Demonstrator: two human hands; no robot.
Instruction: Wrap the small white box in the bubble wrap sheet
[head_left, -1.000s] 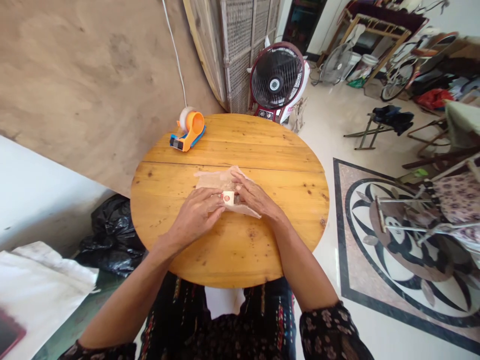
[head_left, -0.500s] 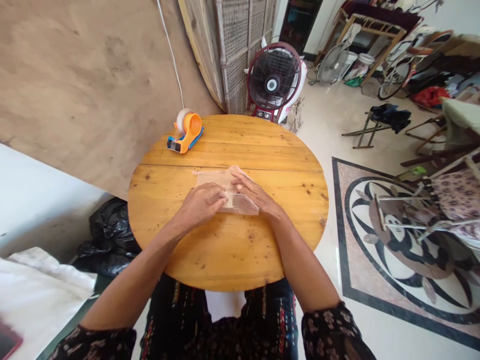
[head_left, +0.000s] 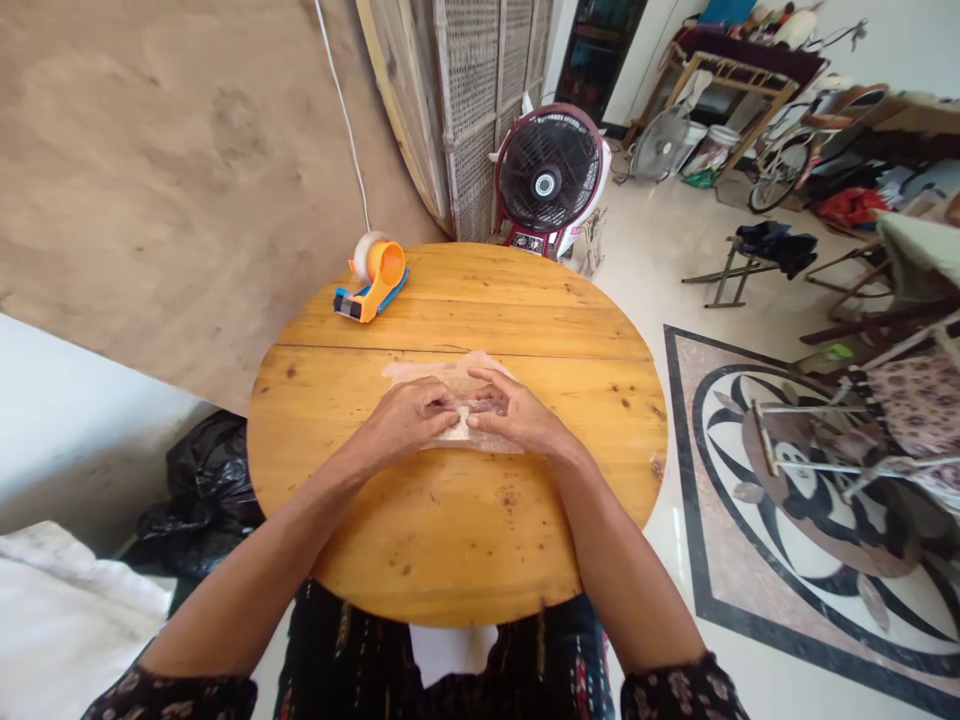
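Observation:
A translucent sheet of plastic wrap (head_left: 487, 365) lies on the round wooden table (head_left: 450, 530), partly folded over itself. Something pale shows between my hands, but I cannot make out what it is. My left hand (head_left: 409, 415) is closed in a pinch at the near fold of the wrap, its thumb and fingertips pointing right. Opposite it, my right hand (head_left: 521, 412) rests over the wrap's right part, fingers apart and thumb low near the left thumb. Both hands cover much of the wrap.
An orange and blue tape dispenser (head_left: 375, 280) with a roll of tape stands at the table's far left. Behind the table is a dark red fan (head_left: 547, 180). A wooden board (head_left: 187, 180) leans at the left, above a black plastic bag (head_left: 206, 480).
My right hand has shifted, its thumb now lower and its fingers more spread. My left hand keeps its pinch on the wrap. The whole view has tilted slightly up.

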